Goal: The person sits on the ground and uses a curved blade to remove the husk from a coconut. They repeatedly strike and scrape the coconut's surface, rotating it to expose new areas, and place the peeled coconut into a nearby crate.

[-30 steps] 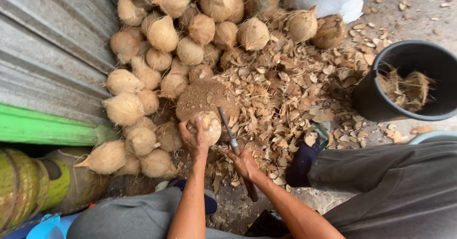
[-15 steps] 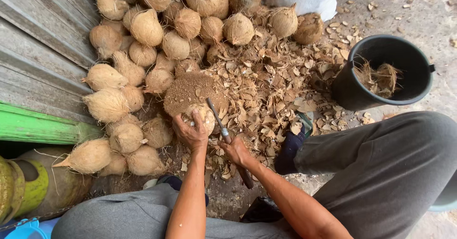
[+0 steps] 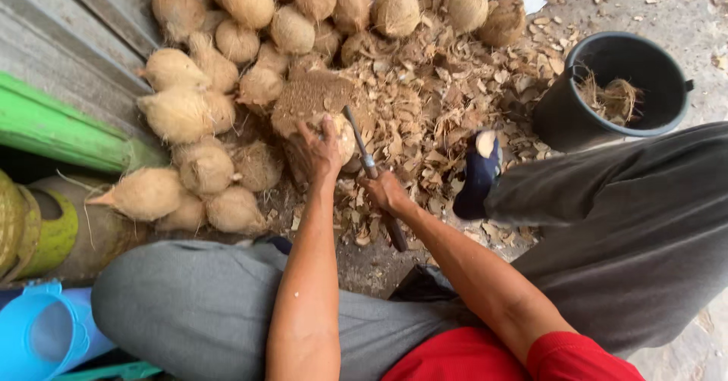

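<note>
My left hand (image 3: 320, 150) grips a pale husked coconut (image 3: 343, 137) that rests against a round brown chopping block (image 3: 312, 93). My right hand (image 3: 385, 192) is closed around the dark handle of a long knife (image 3: 362, 147); its grey blade points up and lies against the right side of the coconut. Both forearms reach forward between my knees in grey trousers.
A heap of husked coconuts (image 3: 227, 85) lies left and behind the block, beside a corrugated wall. Shell chips (image 3: 440, 100) cover the ground. A black bucket (image 3: 565, 112) with fibres stands at right, my blue sandal (image 3: 479, 176) near it. Green pipe (image 3: 61, 127) at left.
The camera has tilted, so the scene sits slightly higher and right. My hands keep their hold on coconut and knife; the blade stays against the coconut.
</note>
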